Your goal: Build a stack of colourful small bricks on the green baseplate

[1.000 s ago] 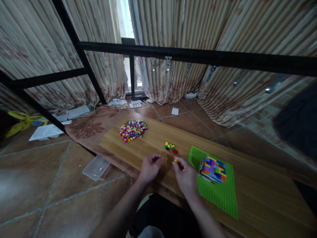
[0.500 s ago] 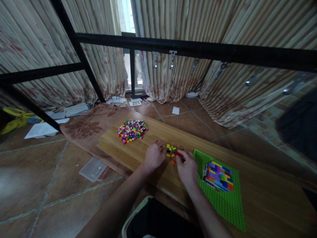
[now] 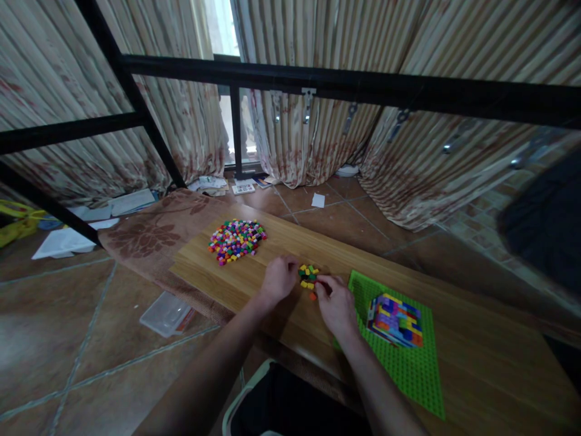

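Note:
A small cluster of toy bricks (image 3: 308,274), mostly yellow and green, lies on the wooden bench between my two hands. Left of the cluster, my left hand (image 3: 280,278) is closed, fingers curled inward; whatever it may hold is hidden. My right hand (image 3: 334,304) pinches at the cluster's right edge, its fingertips closed around a toy brick that they mostly cover. One orange brick (image 3: 313,296) lies just below the cluster. On the green baseplate (image 3: 399,372), right of my right hand, stands a block (image 3: 396,321) built of many-coloured bricks.
A large heap of mixed bricks (image 3: 237,241) sits toward the bench's far left end. A brown patterned cloth (image 3: 149,233) lies beneath the bench (image 3: 481,363). A clear plastic box (image 3: 166,313) is on the tiled floor. A black metal rail (image 3: 327,79) crosses before the curtains.
The view has shifted slightly, so everything sits a little further left. Red showed at my right fingertips before; now the fingers cover it. Both hands stay by the small cluster.

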`<state>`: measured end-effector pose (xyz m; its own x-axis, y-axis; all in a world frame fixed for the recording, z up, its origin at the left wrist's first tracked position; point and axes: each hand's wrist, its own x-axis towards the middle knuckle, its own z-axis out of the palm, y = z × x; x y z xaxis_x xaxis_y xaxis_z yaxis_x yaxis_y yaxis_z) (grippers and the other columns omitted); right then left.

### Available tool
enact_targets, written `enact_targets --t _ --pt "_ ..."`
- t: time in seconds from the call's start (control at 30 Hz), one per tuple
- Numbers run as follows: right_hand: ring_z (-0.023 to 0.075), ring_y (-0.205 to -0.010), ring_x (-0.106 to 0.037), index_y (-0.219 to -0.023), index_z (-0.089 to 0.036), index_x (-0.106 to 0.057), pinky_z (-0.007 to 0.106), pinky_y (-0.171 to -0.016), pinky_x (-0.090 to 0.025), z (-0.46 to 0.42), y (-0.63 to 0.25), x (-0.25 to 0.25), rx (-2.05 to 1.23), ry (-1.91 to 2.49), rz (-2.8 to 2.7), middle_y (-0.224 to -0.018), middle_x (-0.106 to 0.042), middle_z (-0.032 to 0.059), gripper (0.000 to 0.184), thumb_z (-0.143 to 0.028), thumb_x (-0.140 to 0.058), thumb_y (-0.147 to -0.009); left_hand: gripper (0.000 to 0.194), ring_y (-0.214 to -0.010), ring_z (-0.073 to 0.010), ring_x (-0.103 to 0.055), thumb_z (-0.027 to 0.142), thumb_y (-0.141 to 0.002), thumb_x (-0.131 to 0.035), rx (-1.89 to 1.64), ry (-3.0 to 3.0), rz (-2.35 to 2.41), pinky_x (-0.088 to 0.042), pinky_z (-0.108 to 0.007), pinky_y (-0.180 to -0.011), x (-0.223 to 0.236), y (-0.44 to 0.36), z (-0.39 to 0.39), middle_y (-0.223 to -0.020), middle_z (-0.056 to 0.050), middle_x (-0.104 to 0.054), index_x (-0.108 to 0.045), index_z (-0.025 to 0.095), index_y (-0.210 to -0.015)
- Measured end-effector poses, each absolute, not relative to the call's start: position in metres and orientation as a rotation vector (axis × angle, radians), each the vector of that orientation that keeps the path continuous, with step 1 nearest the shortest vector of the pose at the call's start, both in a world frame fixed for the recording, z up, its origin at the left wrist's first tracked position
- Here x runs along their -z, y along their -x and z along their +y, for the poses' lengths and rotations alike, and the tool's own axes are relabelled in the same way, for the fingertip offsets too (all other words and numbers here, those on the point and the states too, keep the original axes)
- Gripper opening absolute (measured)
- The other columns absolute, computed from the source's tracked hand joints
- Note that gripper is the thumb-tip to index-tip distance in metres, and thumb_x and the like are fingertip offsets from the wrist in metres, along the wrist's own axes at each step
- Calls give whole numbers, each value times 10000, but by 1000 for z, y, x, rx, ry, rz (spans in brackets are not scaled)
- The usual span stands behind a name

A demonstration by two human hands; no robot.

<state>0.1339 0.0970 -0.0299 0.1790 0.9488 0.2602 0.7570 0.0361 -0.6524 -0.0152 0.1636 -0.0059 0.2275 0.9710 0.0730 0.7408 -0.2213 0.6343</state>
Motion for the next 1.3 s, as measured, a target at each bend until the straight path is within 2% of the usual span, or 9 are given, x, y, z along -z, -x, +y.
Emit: enact_targets --t 0.23,0.4,0.77,0.93,1.07,1.2,1.3 --pt "215 -912 -604 -1038 -162 -660 335 -843 -450 122 -132 28 -300 1846 -1619 -991 -629 99 304 -146 -421 -850 379 -951 -154 -645 29 -784 -420 -696 -2008 1466 -470 -230 -855 13 26 159 -1030 -56 -717 -697 173 -999" --pt "193 -895 -610 -961 -185 -695 296 -846 -446 124 -133 30 -350 1791 -1750 -986 -612 80 332 -76 -410 -827 458 -1035 -152 -633 0 -749 -412 -666 -2034 1400 -454 -245 -932 11 25 153 -1096 -44 -705 -676 200 -1065" --pt "217 -853 -601 -835 -172 -676 336 -827 -443 116 -135 29 -371 1801 -1710 -894 -611 82 165 -159 -512 -818 421 -1064 -188 -620 28 -807 -412 -816 -1984 1377 -464 -331 -969 19 25 130 -1141 -61 -683 -651 197 -1111" --pt "214 -837 -605 -825 -182 -664 328 -781 -447 110 -131 20 -354 1791 -1627 -865 -637 75 181 -183 -484 -842 341 -958 -190 -648 88 -829 -449 -1001 -1844 1390 -507 -331 -886 20 29 120 -1078 -84 -693 -652 183 -1086" --pt "181 -821 -620 -912 -217 -665 295 -761 -459 78 -124 10 -417 1676 -1527 -883 -666 38 190 -245 -478 -885 266 -921 -192 -649 242 -850 -526 -1088 -1604 1344 -509 -306 -839 14 26 99 -1046 -86 -694 -651 172 -1075" --pt "155 -842 -619 -967 -244 -670 266 -769 -471 31 -117 3 -599 1472 -1488 -904 -658 25 214 -205 -473 -896 258 -838 -174 -646 365 -818 -594 -988 -1324 1110 -506 -263 -772 10 10 67 -903 -45 -707 -680 180 -975" --pt "150 -829 -613 -995 -252 -673 264 -756 -475 1 -122 1 -640 1477 -1457 -891 -649 22 250 -181 -452 -903 225 -717 -139 -617 369 -762 -659 -879 -1142 1009 -494 -225 -678 6 -4 47 -773 -19 -683 -694 166 -850"
